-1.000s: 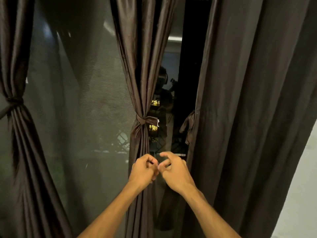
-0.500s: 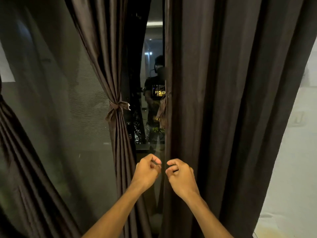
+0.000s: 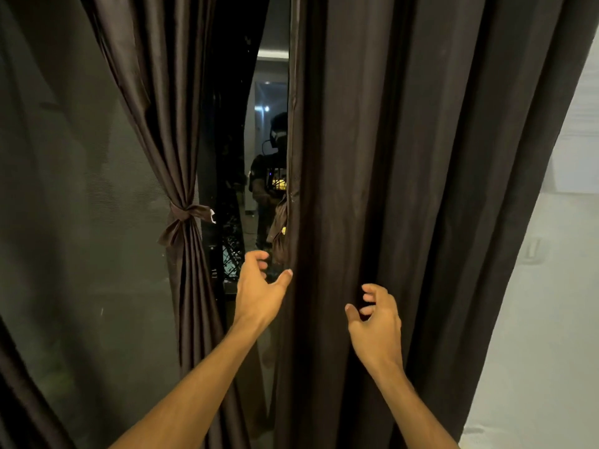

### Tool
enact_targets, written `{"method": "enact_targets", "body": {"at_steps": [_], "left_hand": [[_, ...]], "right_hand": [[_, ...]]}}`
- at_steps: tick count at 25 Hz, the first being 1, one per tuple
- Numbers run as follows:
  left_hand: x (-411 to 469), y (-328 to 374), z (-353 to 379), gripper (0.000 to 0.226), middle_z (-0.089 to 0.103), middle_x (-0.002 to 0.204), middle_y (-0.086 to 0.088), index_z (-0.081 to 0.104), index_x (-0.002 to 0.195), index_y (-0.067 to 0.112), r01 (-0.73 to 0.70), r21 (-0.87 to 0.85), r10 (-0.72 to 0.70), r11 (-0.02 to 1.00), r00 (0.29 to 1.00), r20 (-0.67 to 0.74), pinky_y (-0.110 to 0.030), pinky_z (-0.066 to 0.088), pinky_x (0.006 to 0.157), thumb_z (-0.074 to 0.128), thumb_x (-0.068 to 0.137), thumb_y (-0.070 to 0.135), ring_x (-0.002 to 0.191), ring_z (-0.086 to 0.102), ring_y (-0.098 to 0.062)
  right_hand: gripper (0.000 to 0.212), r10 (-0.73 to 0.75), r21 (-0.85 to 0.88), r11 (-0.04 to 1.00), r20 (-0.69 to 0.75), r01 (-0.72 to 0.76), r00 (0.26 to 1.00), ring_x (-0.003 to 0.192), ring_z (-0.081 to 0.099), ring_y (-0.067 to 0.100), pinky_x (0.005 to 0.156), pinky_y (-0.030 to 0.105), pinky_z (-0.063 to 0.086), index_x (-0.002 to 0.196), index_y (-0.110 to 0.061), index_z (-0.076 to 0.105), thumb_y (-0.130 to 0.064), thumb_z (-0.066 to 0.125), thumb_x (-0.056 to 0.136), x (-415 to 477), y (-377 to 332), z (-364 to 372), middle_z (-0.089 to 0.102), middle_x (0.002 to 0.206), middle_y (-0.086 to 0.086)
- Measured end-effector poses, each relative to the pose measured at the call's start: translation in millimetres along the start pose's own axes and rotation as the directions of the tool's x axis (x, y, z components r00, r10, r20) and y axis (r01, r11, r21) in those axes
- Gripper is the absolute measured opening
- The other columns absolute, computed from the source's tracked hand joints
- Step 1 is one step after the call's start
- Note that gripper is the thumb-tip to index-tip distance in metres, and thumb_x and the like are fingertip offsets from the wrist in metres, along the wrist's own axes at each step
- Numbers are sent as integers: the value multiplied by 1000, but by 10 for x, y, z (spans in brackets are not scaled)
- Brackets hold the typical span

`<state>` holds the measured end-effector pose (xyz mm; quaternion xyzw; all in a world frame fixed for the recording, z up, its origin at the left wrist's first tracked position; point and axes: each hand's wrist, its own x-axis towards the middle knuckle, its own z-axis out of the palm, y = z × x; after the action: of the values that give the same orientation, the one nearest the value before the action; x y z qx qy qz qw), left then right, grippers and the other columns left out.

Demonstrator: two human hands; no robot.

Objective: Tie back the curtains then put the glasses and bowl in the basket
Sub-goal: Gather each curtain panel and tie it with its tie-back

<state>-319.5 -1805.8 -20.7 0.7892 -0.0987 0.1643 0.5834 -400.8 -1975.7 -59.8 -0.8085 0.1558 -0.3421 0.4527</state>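
Observation:
A wide dark brown curtain (image 3: 421, 189) hangs loose and untied on the right, filling the middle and right of the view. To its left a narrower brown curtain (image 3: 162, 108) is gathered and bound by a knotted tie-back (image 3: 184, 215). My left hand (image 3: 259, 290) is spread at the loose curtain's left edge, thumb touching the hem, holding nothing. My right hand (image 3: 376, 319) hovers in front of the loose curtain's folds with fingers loosely curled and nothing in it. A loose fabric tie (image 3: 279, 228) hangs behind the curtain's edge. Glasses, bowl and basket are out of sight.
Dark window glass (image 3: 71, 222) fills the left, and a gap between the curtains shows a reflection of a person. A white wall (image 3: 551, 286) with a switch plate (image 3: 533, 251) stands on the right. Another curtain's edge (image 3: 19, 400) shows at the bottom left.
The view has swung right, so the tied curtain slid left. My two hands, close together with curled fingers before, have spread apart and opened toward the loose right curtain.

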Motion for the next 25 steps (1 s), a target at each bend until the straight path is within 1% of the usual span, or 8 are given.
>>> {"method": "enact_targets", "body": {"at_steps": [3,7,12,14,16,19,21,25], "left_hand": [[267,210,31,54,51,115,6,43,126,23,-25,-62,25,998,1000,-2,-30,44,84,71,83,41,104,53,-14],[509,448,115,50,54,110,11,47,124,25,-24,-88,26,996,999,26,-29,46,81,68,83,45,100,55,-10],[623,688,230,29,62,87,7,60,107,19,77,-294,-61,953,996,61,-21,44,64,69,86,37,83,61,-9],[657,756,261,28,64,89,4,62,107,16,128,-386,-93,913,990,108,-22,45,70,71,86,32,89,63,-12],[662,815,285,34,67,103,2,60,114,18,130,-411,-79,902,987,139,-23,47,79,73,84,28,100,63,-13],[663,865,326,47,64,120,3,55,130,20,21,-292,16,956,992,126,-29,49,93,70,86,30,111,60,-13],[650,921,364,44,65,120,5,56,131,22,-86,-141,101,986,990,100,-31,50,94,64,90,35,112,60,-13],[603,1046,448,31,69,105,2,57,121,26,-188,168,188,968,982,14,-40,53,82,52,94,41,99,64,-20]], "right_hand": [[71,-44,3,999,-25,44,999,118,52,12,92,31,51,145,-24,37,-24,75,85,298,-191,-125,43,140,-5],[92,-41,-8,999,55,41,998,139,40,18,112,43,39,155,-25,17,-32,76,85,625,-415,-182,34,156,-2],[80,-67,5,998,141,67,988,146,31,20,115,39,31,157,-29,9,-29,61,96,834,-588,-67,30,160,0],[71,-77,9,997,144,77,987,146,31,20,114,39,33,157,-29,11,-25,54,100,890,-640,-7,33,158,2],[63,-92,-18,995,139,96,986,143,36,20,111,35,36,157,-26,15,-22,47,103,918,-682,31,40,154,4],[56,-122,-74,988,151,134,981,116,62,19,90,21,48,156,-20,18,-13,40,105,856,-752,80,60,128,7],[59,-191,-103,972,184,212,964,97,69,19,85,31,58,156,-21,18,-8,40,103,804,-790,124,66,113,6],[80,-312,-105,931,262,349,913,120,60,17,101,35,51,158,-25,10,-2,53,95,751,-819,213,59,135,6]]}}
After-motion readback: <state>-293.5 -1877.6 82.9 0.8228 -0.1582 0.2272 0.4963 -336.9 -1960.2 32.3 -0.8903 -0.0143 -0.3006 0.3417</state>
